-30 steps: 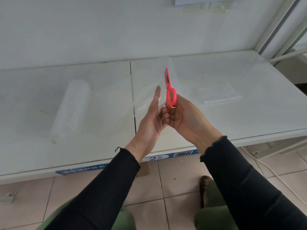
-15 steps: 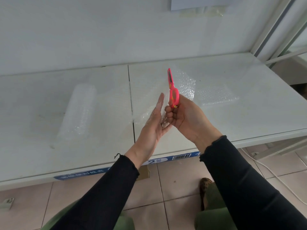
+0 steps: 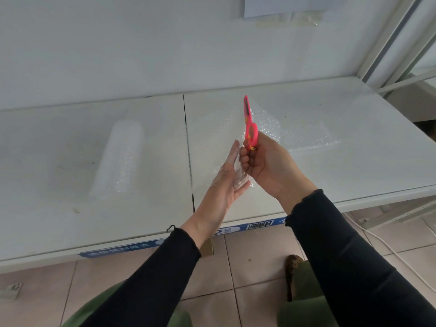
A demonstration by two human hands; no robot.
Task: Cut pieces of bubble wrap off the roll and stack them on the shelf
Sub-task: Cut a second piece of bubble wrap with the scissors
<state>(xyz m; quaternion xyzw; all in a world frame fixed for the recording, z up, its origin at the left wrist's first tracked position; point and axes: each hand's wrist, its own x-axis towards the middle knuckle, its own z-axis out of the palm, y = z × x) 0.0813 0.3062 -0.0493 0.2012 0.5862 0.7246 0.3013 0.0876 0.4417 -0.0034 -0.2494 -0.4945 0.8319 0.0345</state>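
One roll [image 3: 120, 156] of bubble wrap lay on the shelf [image 3: 70, 208], left of its seam and well back from the front edge. The left hand [image 3: 224, 185], fingers straight, touched a loose sheet [image 3: 265, 123]. The right hand [image 3: 266, 166] gripped pink scissors [image 3: 250, 134], blades up. Cut pieces [image 3: 309, 135] lay flat farther right.

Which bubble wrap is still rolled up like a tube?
The roll on the left of the shelf. The held piece is crumpled, and the stack on the right lies flat.
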